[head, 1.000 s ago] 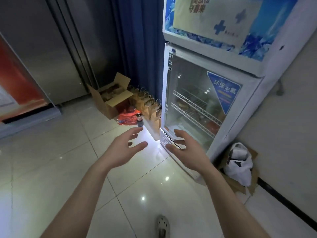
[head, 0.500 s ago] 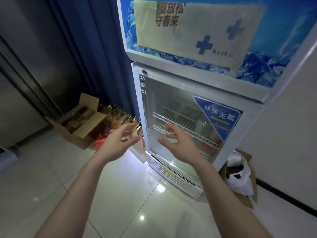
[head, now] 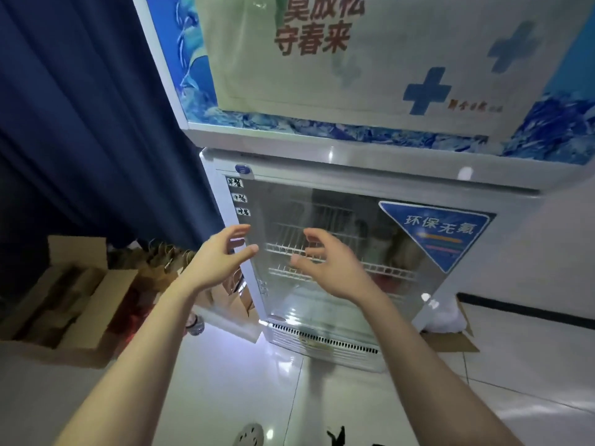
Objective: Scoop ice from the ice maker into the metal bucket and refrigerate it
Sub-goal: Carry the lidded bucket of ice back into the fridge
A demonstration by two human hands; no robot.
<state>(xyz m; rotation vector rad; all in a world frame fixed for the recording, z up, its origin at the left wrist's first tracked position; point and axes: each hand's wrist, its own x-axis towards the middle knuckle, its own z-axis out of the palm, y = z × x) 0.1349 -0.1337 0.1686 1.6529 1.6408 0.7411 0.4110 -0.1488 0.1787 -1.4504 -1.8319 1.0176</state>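
Note:
A white refrigerator with a glass door [head: 341, 220] stands in front of me, its wire shelves visible through the glass. My left hand [head: 219, 259] is raised at the door's left edge, fingers relaxed and holding nothing. In front of the glass, my right hand [head: 325, 265] hovers with loosely curled fingers, empty too. No metal bucket, ice scoop or ice maker is in view.
A second cabinet with a blue ice print and a paper poster [head: 354, 59] sits on top. A dark blue curtain [head: 96, 123] hangs at left. Cardboard boxes [head: 64, 304] and paper bags [head: 167, 265] crowd the floor left of the fridge. A white bag [head: 447, 317] lies at right.
I have stepped closer to the fridge and looked up. Both hands rose from near the floor grille to the level of the glass door's shelves.

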